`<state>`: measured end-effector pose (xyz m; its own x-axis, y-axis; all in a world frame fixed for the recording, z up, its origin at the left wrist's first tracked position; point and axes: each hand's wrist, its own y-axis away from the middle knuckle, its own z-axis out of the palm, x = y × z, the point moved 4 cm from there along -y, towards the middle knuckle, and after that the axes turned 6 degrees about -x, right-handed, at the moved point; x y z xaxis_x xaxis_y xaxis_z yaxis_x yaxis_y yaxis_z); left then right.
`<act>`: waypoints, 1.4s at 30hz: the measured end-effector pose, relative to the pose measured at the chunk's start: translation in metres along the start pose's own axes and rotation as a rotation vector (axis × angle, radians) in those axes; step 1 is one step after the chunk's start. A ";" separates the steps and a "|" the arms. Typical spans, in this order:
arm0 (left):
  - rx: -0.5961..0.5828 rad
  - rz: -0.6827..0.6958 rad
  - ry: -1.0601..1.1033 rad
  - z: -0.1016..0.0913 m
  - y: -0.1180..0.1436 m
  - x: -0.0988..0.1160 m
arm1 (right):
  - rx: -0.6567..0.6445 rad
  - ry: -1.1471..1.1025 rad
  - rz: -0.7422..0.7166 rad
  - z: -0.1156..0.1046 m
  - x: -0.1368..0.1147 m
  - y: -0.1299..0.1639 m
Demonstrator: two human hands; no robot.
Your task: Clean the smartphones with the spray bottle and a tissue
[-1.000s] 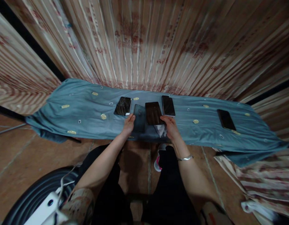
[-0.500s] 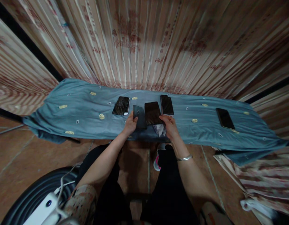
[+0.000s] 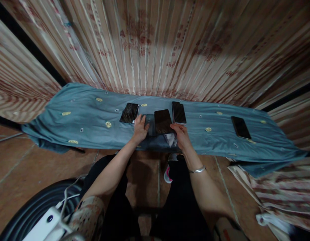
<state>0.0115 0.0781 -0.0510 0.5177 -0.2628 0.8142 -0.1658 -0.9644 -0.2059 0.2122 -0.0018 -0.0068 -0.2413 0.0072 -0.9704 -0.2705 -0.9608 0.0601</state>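
Observation:
My left hand [image 3: 140,129] grips the near end of a dark teal phone [image 3: 150,123] that lies back-up on the blue cloth [image 3: 89,120]. My right hand [image 3: 180,135] rests at the near right corner of a black phone [image 3: 163,121] and holds a bit of white cloth [image 3: 172,140] under the fingers. A cracked black phone [image 3: 130,112] lies to the left. Another black phone [image 3: 179,112] lies just right of the middle one.
A further black phone [image 3: 240,127] lies alone at the right of the cloth. A striped pink curtain [image 3: 155,47] hangs behind the table. A dark round object with a white part [image 3: 44,214] is at my lower left. Brown floor tiles lie below.
My left hand has slid the teal phone away from me and closer to the middle black phone. My right hand has hardly moved.

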 end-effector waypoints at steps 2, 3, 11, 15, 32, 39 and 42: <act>-0.030 -0.050 0.173 -0.002 0.004 0.010 | -0.001 -0.005 -0.022 0.002 0.000 0.001; -0.053 -0.105 0.317 -0.001 0.007 0.014 | -0.002 -0.008 -0.030 0.003 0.001 0.001; -0.207 -0.593 1.391 0.014 0.029 0.054 | -0.084 -0.036 0.044 0.034 0.006 0.007; -0.172 -0.584 1.472 0.005 0.027 0.062 | -0.195 -0.105 0.122 0.049 0.008 0.009; -0.237 -0.583 1.445 -0.011 0.033 0.064 | -0.001 0.183 -0.103 0.011 -0.001 -0.010; -0.262 -0.684 1.376 0.015 0.047 0.059 | 0.016 0.621 -0.499 0.036 -0.017 0.006; -0.182 -0.717 1.353 0.019 0.048 0.059 | -0.198 0.797 -0.581 0.061 -0.012 0.019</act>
<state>0.0500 0.0159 -0.0231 -0.5760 0.5575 0.5978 -0.3715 -0.8300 0.4161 0.1534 -0.0035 0.0203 0.5925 0.3718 -0.7146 0.0290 -0.8964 -0.4423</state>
